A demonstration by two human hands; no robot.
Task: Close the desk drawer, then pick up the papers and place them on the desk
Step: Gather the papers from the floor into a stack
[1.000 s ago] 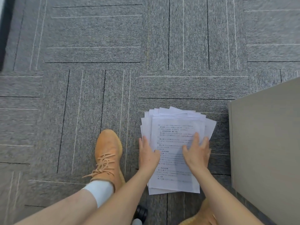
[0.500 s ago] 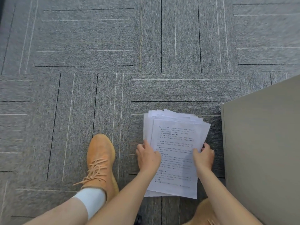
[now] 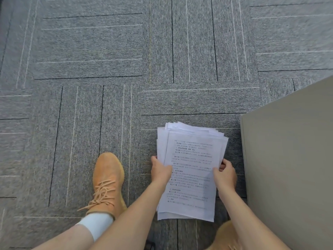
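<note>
- On the grey carpet tiles, just left of a beige cabinet side, lies the stack of printed papers, its sheets fanned unevenly at the far end.
- The left hand is closed on the stack's left edge and the right hand on its right edge, thumbs on the top sheet; whether the fingers reach under the bottom sheet cannot be seen.
- An orange sneaker stands near the stack, to its left.
- To lift well, I judge both hands should pinch the whole thickness, squaring the loose far corners first, so no sheet slides out.
- Keeping the stack level while rising should stop it fanning further.
- Neither desk top nor drawer is in view.
</note>
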